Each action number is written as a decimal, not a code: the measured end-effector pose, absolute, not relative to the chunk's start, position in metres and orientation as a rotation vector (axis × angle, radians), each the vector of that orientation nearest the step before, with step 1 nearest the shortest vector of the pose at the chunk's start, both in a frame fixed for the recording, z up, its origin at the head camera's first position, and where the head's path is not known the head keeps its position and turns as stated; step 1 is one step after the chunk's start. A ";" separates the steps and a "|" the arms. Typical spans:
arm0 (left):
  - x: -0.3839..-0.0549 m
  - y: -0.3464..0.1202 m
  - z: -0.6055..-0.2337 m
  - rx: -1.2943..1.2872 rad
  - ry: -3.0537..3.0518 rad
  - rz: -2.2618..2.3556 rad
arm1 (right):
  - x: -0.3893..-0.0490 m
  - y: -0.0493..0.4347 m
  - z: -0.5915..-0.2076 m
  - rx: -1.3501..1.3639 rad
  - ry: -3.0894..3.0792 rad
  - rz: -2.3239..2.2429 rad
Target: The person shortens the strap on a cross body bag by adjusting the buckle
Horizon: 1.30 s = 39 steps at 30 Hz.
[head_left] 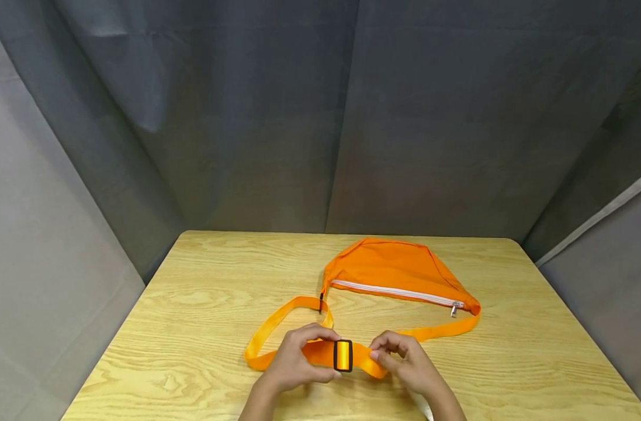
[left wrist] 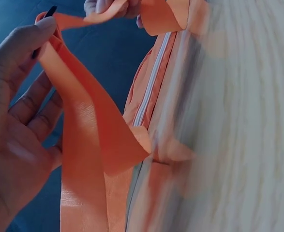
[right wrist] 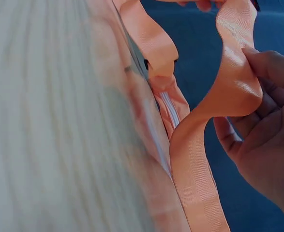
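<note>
An orange waist bag (head_left: 394,266) lies on the table with its white zipper (head_left: 394,290) facing me. Its orange strap (head_left: 270,327) loops round to the left and comes forward to both hands. My left hand (head_left: 299,359) pinches the black slide buckle (head_left: 343,355) between thumb and forefinger at its top and bottom edges. To the right, my right hand (head_left: 404,359) pinches the strap just beside the buckle between thumb and fingers. In the left wrist view the strap (left wrist: 81,125) hangs in a fold below the left hand; in the right wrist view the right thumb presses on the strap (right wrist: 233,58).
The wood-grain table (head_left: 204,275) reaches back to a dark grey curtain (head_left: 257,128). Pale grey panels stand at the left and right. A second black ring (head_left: 321,303) joins the strap to the bag's left end, and a zipper pull (head_left: 454,310) hangs at its right.
</note>
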<state>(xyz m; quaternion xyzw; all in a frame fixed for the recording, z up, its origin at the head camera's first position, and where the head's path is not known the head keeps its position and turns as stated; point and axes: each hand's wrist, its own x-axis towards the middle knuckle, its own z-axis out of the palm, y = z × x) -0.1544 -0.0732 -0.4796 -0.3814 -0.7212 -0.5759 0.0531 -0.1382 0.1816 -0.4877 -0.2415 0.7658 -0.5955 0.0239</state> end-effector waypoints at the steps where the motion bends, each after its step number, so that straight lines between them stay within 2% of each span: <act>1: -0.154 -0.074 -0.479 -1.161 -2.190 -1.749 | -0.138 0.183 -0.487 -0.741 2.372 -1.854; 12: -0.153 -0.071 -0.480 -1.209 -2.170 -1.758 | -0.141 0.189 -0.486 -0.917 1.992 -2.042; 39: -0.151 -0.066 -0.478 -1.205 -2.222 -1.714 | -0.141 0.173 -0.484 -0.920 1.807 -2.108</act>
